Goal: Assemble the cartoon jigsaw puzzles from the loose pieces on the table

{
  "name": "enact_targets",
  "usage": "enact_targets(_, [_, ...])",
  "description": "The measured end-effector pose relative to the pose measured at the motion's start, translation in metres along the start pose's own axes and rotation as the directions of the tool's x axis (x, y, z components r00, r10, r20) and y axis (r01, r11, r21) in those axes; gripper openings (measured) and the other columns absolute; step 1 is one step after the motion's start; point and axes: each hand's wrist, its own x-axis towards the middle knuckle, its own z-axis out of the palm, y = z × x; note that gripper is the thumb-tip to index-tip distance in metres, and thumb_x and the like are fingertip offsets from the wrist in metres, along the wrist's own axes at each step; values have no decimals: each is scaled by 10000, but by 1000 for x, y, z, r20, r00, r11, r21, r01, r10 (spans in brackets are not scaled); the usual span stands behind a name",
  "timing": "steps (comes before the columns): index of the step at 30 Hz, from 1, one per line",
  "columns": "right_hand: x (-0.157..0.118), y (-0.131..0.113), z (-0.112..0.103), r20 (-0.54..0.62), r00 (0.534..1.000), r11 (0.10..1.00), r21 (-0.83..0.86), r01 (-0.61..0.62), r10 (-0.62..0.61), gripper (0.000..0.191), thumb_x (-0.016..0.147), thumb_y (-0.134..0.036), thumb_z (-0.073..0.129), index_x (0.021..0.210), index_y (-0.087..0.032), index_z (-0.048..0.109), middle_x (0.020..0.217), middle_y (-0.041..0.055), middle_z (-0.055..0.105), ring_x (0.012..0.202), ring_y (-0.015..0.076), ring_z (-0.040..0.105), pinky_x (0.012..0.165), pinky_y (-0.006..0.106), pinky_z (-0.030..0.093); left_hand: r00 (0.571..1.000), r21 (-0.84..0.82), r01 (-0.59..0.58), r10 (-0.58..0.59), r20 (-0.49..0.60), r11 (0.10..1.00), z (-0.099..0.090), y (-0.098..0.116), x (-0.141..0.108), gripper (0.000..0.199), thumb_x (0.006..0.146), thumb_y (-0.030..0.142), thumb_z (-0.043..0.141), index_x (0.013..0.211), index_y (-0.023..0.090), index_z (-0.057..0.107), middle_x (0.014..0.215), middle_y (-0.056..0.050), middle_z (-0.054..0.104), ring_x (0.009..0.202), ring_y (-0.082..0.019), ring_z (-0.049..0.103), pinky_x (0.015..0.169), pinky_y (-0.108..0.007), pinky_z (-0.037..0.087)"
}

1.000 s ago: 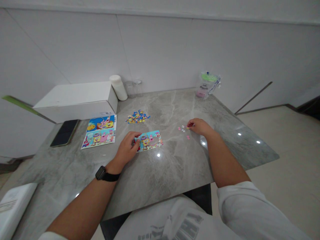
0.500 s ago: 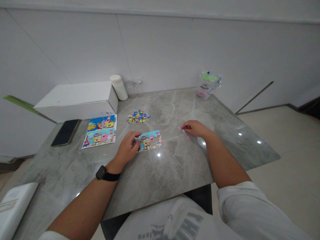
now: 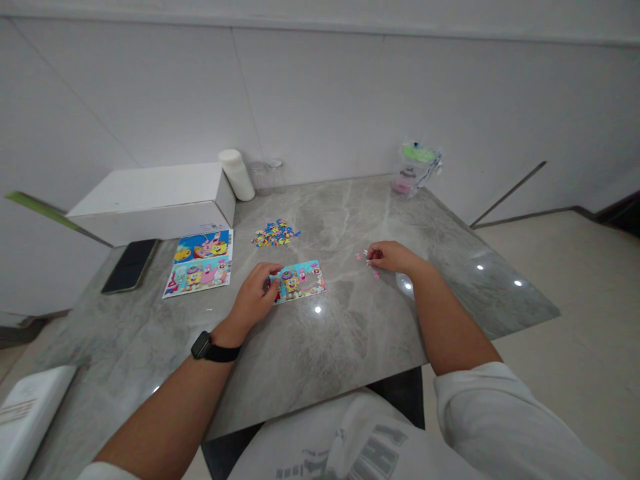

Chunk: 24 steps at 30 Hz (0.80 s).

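My left hand, with a black watch on its wrist, holds the left edge of a partly assembled jigsaw puzzle flat on the table. Thumb and index finger curl around that edge. The puzzle shows cartoon figures on light blue, with a grey gap in its right half. To the right, my right hand is closed in a pinch over a few small loose pieces. A pink puzzle piece lies just below its fingertips, and another lies to their left. What sits between the fingertips is mostly hidden, seemingly a small puzzle piece.
Behind the puzzle lies a pile of blue and yellow pieces. A printed picture sheet and a phone are at the left, before a white box. A white bottle, glasses and a plastic bag stand at the back.
My right hand's fingertips have shifted slightly to the right, uncovering more of the small pieces beside them. My left hand and the puzzle stay in place.
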Motion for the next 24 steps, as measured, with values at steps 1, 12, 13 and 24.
enact_targets(1, [0,1,0,-3,1000,1000,-9,11,-11,111,874,-256,687,957,-223,753,885,26,769,779,166,671,727,261,453,1000,0,0,0,0,1000,0,0,0,245,1020,288,509,1204,202,646,1177,-89,686,1121,-236,651,1023,-421,538])
enact_targets(12, [-2,12,-13,-121,989,990,-93,-102,91,168,939,-218,614,995,-233,771,1031,55,799,919,191,700,805,276,488,1000,-7,17,-17,13,1000,-1,3,0,244,1018,304,501,1195,210,640,1173,-95,685,1125,-240,653,1031,-430,538])
enact_targets(13, [-2,14,-14,-146,982,986,-102,-132,116,177,942,-212,608,1002,-230,774,1047,62,800,927,196,702,814,281,493,1000,-6,19,-19,14,1000,-1,3,0,243,1017,303,501,1193,209,640,1174,-95,684,1125,-240,653,1031,-429,538])
enact_targets(24, [-3,29,-17,-282,927,948,-128,-292,248,230,942,-224,623,1101,-197,787,1109,116,787,1034,251,703,901,334,508,1000,5,13,-13,12,1000,0,2,0,243,1014,279,511,1206,205,641,1165,-88,683,1099,-235,655,1011,-414,540])
